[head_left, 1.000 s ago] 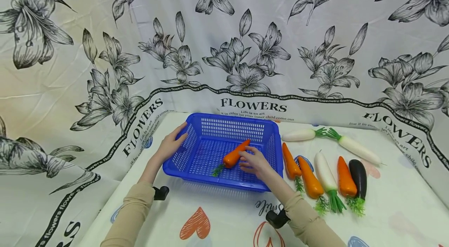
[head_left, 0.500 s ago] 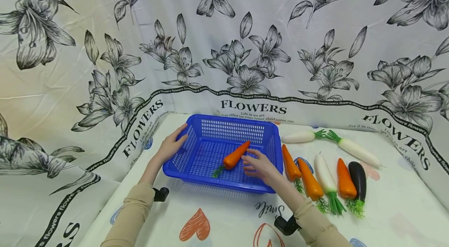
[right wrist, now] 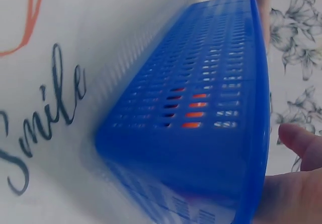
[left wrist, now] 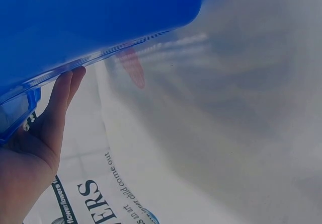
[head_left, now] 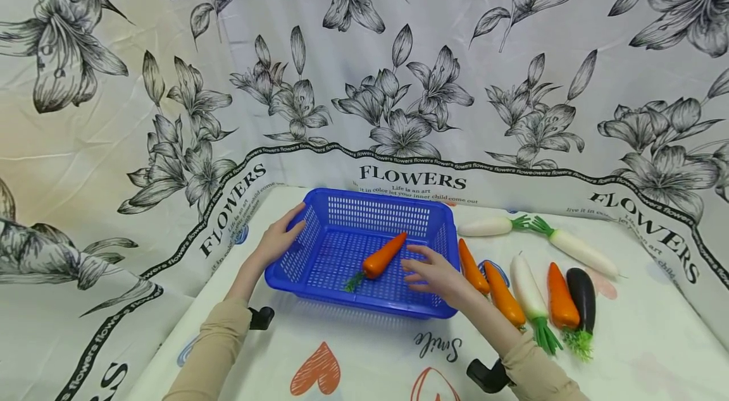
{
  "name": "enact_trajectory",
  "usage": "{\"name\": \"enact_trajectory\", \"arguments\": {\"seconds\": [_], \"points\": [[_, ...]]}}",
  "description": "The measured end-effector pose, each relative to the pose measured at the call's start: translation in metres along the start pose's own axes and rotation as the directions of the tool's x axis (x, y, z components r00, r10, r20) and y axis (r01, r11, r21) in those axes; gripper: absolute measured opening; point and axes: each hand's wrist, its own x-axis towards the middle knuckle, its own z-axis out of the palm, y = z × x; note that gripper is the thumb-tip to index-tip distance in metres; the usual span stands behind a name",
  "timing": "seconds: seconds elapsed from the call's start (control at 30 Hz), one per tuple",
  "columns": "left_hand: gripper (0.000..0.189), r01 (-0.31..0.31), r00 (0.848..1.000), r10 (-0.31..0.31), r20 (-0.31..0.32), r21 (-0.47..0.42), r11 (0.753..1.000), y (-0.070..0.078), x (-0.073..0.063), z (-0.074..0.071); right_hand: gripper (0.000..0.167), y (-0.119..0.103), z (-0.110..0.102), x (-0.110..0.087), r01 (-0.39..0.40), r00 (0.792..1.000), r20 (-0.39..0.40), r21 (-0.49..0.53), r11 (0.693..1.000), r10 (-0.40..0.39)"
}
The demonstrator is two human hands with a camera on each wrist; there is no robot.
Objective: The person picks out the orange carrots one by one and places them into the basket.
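A blue plastic basket [head_left: 359, 307] with slotted walls stands on the table. Inside it lies one orange carrot [head_left: 383, 258], its green top toward the near side. My left hand [head_left: 279, 238] holds the basket's left rim; in the left wrist view its fingers [left wrist: 63, 90] reach up to the rim's edge. Over the basket's right part is my right hand [head_left: 434, 271], fingers loosely bent, apart from the carrot and holding nothing. Through the slots in the right wrist view, bits of the orange carrot [right wrist: 193, 114] show.
Right of the basket lie more carrots [head_left: 504, 295], several white radishes [head_left: 529, 284] and a dark eggplant [head_left: 581, 293]. Two of the radishes [head_left: 583, 247] lie farther back. A flower-printed curtain [head_left: 364, 91] rises behind the table's heart-patterned cloth [head_left: 364, 357].
My right hand has drawn away from the carrot, to the right and slightly nearer. The carrot stays lying in the basket. My left hand keeps its place on the rim.
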Motion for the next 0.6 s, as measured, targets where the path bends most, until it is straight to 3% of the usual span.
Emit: {"name": "enact_trajectory", "arguments": {"seconds": [0.6], "points": [[0.053,0.01,1.0,-0.01,0.0,0.012,1.0,0.001,0.0,0.0,0.062,-0.001,-0.025,-0.017,0.106,0.993,0.063,-0.09,0.99,-0.101]]}}
